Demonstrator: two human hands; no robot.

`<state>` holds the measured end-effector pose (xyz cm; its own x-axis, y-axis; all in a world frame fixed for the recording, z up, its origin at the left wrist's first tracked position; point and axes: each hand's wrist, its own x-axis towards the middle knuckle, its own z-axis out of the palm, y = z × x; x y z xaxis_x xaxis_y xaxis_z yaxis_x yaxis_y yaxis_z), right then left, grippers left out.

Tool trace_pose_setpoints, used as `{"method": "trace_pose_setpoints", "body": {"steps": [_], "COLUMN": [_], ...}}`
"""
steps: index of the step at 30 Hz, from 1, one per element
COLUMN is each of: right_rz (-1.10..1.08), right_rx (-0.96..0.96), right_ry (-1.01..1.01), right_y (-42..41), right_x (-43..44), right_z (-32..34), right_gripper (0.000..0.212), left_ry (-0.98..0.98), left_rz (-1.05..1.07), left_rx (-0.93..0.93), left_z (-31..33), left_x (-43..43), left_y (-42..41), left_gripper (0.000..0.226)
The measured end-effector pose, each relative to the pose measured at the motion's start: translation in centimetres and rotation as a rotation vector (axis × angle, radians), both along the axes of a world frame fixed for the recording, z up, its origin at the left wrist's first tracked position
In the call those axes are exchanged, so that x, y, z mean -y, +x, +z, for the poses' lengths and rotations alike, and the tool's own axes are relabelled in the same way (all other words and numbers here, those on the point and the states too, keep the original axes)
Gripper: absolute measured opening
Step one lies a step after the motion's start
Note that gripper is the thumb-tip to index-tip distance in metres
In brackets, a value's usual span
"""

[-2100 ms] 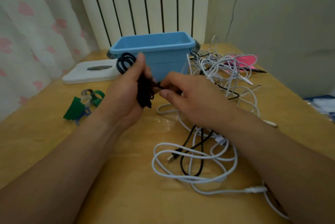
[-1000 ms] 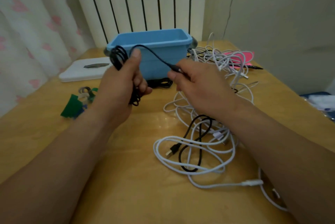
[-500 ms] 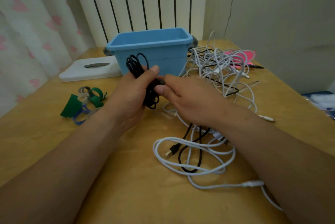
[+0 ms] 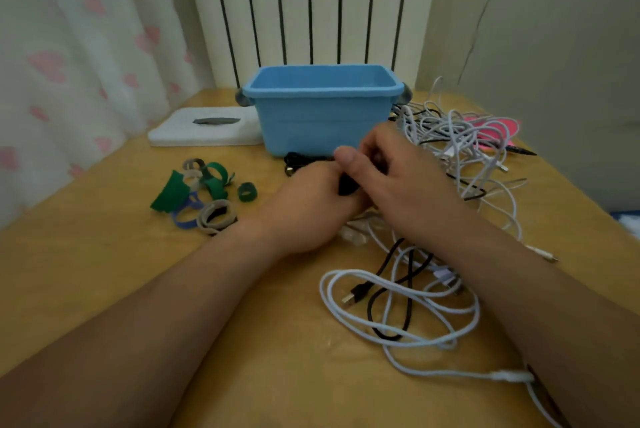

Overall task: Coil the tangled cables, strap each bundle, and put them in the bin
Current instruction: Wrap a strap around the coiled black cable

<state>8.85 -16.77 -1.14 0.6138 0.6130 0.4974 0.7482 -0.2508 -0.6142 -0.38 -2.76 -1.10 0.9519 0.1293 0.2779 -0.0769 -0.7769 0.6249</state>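
Both hands meet over a black coiled cable (image 4: pixel 298 160) just in front of the blue bin (image 4: pixel 322 112). My left hand (image 4: pixel 308 209) grips the bundle from below and mostly hides it. My right hand (image 4: pixel 391 178) lies over it, thumb and fingers curled on the black cable near the left hand. A loop of the coil pokes out to the left, low by the tabletop. A tangle of white and black cables (image 4: pixel 405 303) spreads across the table on the right. Green, blue and beige straps (image 4: pixel 197 192) lie in a loose pile to the left.
A white flat pad (image 4: pixel 204 130) with a grey mark lies left of the bin. Pink items (image 4: pixel 495 126) sit under the far cable tangle (image 4: pixel 460 140). The wooden table (image 4: pixel 104 254) ends at a curtain on the left and a wall on the right.
The coil stood upright in my left hand half a second ago. Both hands have since lowered it toward the table, and my right hand has closed over it.
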Motion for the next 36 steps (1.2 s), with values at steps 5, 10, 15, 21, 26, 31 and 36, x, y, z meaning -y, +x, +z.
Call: {"method": "trace_pose_setpoints", "body": {"steps": [5,10,15,21,26,31,36], "right_rz": [-0.036,-0.095,-0.065,-0.108,-0.036,0.119,0.151], "right_rx": [-0.049,-0.069,-0.054,-0.093,-0.038,0.028,0.108], "right_ry": [0.045,0.171,0.133,-0.185,-0.372,-0.515,-0.649], "right_y": [0.8,0.9,-0.3,-0.7,-2.2,-4.4,-5.7], "right_x": [-0.4,0.2,0.2,0.0,-3.2,-11.5,-17.9], "right_z": [-0.1,-0.2,0.5,5.5,8.5,5.8,2.6], "right_gripper": [0.026,0.019,0.013,0.035,0.018,0.027,0.051], "left_ry": [-0.081,0.027,0.153,-0.306,-1.116,-1.359,-1.373], "left_rz": [-0.006,-0.029,-0.004,0.216,0.296,0.459,0.536], "left_rx": [0.048,-0.003,-0.003,0.230,0.593,0.828,0.871], "left_z": [-0.3,0.0,-0.4,2.4,4.2,4.8,4.6], "left_x": [-0.8,-0.6,-0.9,-3.6,-9.1,-12.0,-12.6], "left_y": [0.0,0.1,0.3,-0.7,-2.4,-3.4,-3.8], "left_gripper": [0.028,0.023,0.030,0.037,0.039,0.039,0.038]}}
